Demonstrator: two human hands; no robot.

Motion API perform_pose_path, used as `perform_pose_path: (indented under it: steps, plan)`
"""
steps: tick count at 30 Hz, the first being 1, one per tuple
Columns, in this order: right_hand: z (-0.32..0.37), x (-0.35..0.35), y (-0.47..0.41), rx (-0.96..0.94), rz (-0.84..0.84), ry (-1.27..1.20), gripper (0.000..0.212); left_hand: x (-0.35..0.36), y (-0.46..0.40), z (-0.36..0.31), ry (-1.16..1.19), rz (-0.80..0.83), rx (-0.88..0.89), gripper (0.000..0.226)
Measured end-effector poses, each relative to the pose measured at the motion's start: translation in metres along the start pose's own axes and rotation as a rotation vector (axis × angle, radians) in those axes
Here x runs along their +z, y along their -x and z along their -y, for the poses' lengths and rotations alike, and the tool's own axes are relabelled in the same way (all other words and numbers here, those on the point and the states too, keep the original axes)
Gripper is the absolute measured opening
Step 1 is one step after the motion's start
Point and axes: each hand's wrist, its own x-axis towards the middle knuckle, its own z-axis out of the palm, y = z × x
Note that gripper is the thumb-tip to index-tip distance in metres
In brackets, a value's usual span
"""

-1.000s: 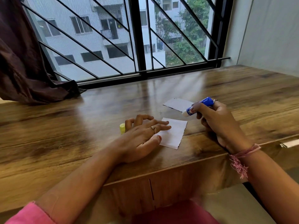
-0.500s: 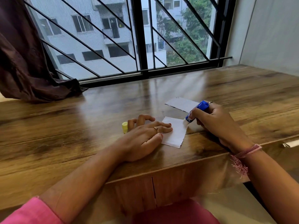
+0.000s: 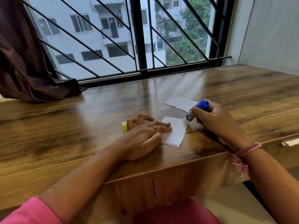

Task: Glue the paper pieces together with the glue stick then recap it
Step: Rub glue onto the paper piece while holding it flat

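Note:
A white paper piece (image 3: 175,132) lies near the front edge of the wooden table (image 3: 80,126). My left hand (image 3: 142,136) rests flat with its fingertips pressing the paper's left side. My right hand (image 3: 215,120) grips a blue glue stick (image 3: 196,111), uncapped, with its white tip touching the paper's upper right corner. A second paper piece (image 3: 179,103) lies just behind, partly hidden by my right hand. The yellow cap (image 3: 124,126) lies on the table beside my left fingers.
A dark curtain (image 3: 24,62) hangs over the table's back left. A barred window (image 3: 129,38) runs along the far edge and a wall (image 3: 271,34) closes the right side. A drawer handle (image 3: 289,143) shows at the front right.
My right hand has brought the glue stick down and toward me, from above the far paper to the near paper's upper right corner. My left hand has stayed on the paper.

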Motion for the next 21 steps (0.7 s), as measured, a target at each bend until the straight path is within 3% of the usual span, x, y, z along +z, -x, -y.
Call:
perform_pose_path:
  steps: [11,15,21]
  plan:
    - [0.0027,0.0006,0.0001,-0.011,-0.002,-0.016,0.020,-0.0009,0.0001,0.0005,0.008,-0.016,0.022,0.048]
    - [0.0041,0.0003,0.0033,-0.067,0.071,0.003,0.008,-0.0019,0.0001,-0.0001,0.059,0.025,0.014,0.050]
    - [0.0049,0.0001,0.0028,-0.057,0.100,-0.021,0.009,-0.0026,0.0003,-0.0009,0.073,0.032,0.017,0.050]
